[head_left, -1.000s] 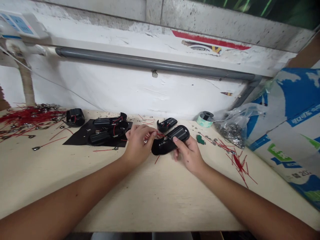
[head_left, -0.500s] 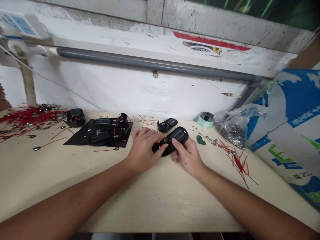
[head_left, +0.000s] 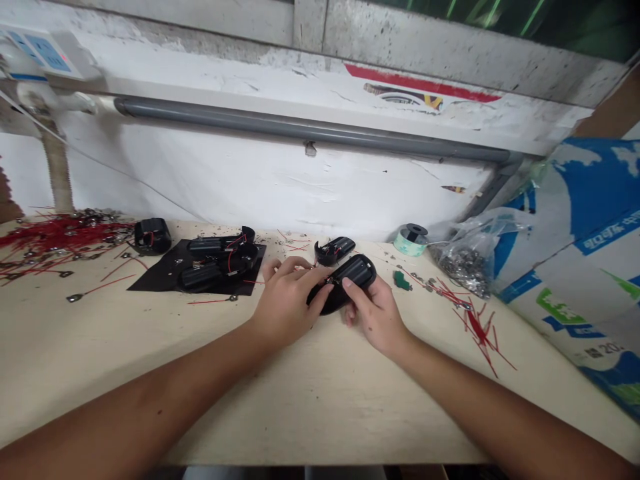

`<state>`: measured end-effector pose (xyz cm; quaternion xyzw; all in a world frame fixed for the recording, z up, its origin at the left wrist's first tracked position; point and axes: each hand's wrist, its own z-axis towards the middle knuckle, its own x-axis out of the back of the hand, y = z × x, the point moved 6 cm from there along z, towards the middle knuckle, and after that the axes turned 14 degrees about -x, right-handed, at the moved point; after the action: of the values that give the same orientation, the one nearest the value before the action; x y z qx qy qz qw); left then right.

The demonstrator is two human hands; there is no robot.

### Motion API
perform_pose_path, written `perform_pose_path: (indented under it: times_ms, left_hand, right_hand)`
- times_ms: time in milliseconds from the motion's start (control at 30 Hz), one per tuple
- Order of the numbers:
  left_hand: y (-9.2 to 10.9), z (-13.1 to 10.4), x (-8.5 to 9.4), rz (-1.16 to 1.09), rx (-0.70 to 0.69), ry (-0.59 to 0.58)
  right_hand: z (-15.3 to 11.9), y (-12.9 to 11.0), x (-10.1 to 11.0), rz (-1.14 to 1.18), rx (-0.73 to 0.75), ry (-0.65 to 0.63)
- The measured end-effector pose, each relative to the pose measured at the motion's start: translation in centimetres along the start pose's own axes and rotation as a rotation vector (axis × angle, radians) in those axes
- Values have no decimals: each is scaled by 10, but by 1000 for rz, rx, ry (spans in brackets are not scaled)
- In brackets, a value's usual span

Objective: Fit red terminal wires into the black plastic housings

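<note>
A black plastic housing (head_left: 356, 271) is held between both hands above the table's middle. My right hand (head_left: 381, 313) wraps its right end, thumb on top and fingers underneath. At its left end my left hand (head_left: 290, 300) is closed, thumb and fingertips pinching at small parts inside; what exactly they grip is too small to make out. Just behind lies another black housing (head_left: 341, 248) with a red wire. To the left, more black housings (head_left: 200, 275) with red wires rest on a black sheet (head_left: 155, 275). One further black housing (head_left: 152, 236) sits beside the sheet.
Red wires (head_left: 65, 233) with metal tips are heaped at the far left, others (head_left: 480, 330) lie right. A tape roll (head_left: 411, 241), green piece (head_left: 401, 280), plastic bag of metal parts (head_left: 465, 263) and large blue-white box (head_left: 590, 267) stand right. A grey pipe (head_left: 300, 130) crosses the wall.
The held housing has tilted slightly, and the fingers of my left hand have shifted a little at its left end. My right hand keeps nearly the same place.
</note>
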<state>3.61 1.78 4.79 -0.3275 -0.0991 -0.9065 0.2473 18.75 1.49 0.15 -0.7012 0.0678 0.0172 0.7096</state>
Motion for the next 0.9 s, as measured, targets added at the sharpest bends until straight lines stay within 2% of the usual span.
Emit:
perform_pose_path:
  times_ms: [300,500,767,900]
  left_hand:
    - [1,1,-2,-93,16,-4]
    - [2,2,-1,-177,18,-16]
    - [4,1,-9,-301,57,-142]
    - [5,-1,-12,-329,66,-168]
  right_hand:
    - [-4,2,-6,64,-21,-53]
    - [-6,0,-7,117,-58,-34]
    - [1,4,-2,184,-111,-62]
    - [5,8,1,233,-126,-85]
